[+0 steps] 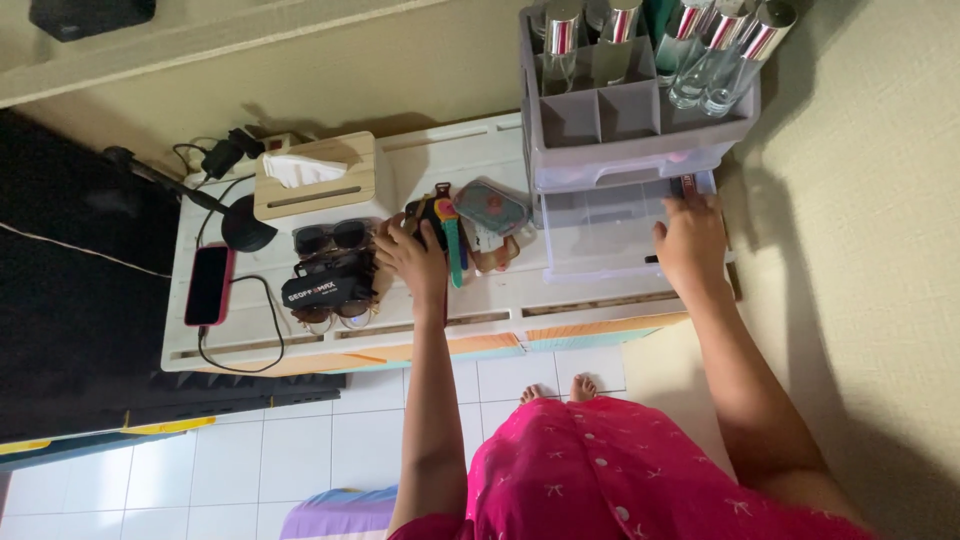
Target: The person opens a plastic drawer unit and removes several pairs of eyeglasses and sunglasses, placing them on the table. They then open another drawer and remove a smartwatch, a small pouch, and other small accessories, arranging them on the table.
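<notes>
Watches [440,222] with dark and coloured straps lie bunched on the white shelf top [500,310], and the left hand [412,255] rests on them with its fingers curled over the dark one; whether it has truly lifted it I cannot tell. The right hand [690,240] lies flat and spread on the front edge of a clear plastic drawer [610,235] pulled out of the grey organiser [630,120] at three o'clock from the watches. Its palm is down and it holds nothing.

Judging from this, the step in hand is gathering a watch while the drawer is kept open. The next move would call for a firm pinch on one strap so the others do not drag along, and a short carry toward three o'clock over the drawer lip.

At one o'clock of the left hand sits a small rounded case with a teal rim and a pink face [490,208]. At nine o'clock, several sunglasses [332,238] lie stacked, with a black band carrying white lettering [322,292] across them. Further toward nine o'clock a phone in a pink case [209,285] lies on its cable. At eleven o'clock stands a wooden tissue box [315,178] with a white tissue poking out. On top of the organiser, at one o'clock, clear bottles with silver and pink caps [700,50] stand in grey compartments.
</notes>
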